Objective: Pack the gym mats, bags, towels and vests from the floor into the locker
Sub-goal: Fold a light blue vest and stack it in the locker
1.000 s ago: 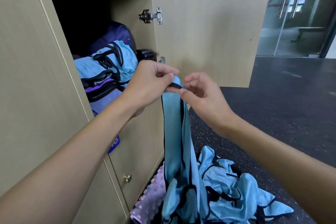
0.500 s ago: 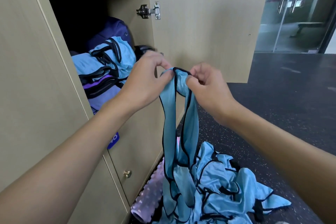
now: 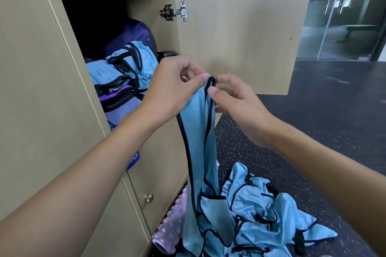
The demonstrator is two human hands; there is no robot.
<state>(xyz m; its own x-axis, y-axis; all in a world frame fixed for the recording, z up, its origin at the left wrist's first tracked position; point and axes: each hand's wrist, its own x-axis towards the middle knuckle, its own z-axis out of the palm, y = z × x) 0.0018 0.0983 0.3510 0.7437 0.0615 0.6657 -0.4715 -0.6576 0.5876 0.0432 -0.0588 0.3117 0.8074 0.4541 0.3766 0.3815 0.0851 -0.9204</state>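
Note:
A light blue vest [image 3: 198, 131] with black trim hangs from my left hand [image 3: 173, 87], which pinches its shoulder strap in front of the open locker [image 3: 100, 16]. My right hand [image 3: 236, 102] hovers beside the strap with fingers loosely spread, its thumb touching the trim. Inside the locker lie folded blue vests [image 3: 125, 69] on purple items, with a dark purple bag [image 3: 131, 33] behind. A heap of blue vests [image 3: 261, 215] lies on the floor below, and a pink bumpy roller [image 3: 171, 227] rests next to the cabinet base.
The locker door [image 3: 240, 27] stands open to the right, hinge visible. A lower door with a brass knob [image 3: 148, 198] sits below the locker. Dark speckled floor [image 3: 323, 121] stretches right toward glass doors [image 3: 342, 10].
My right hand has loosened its pinch on the strap and opened. The left hand keeps holding the vest at about the same height.

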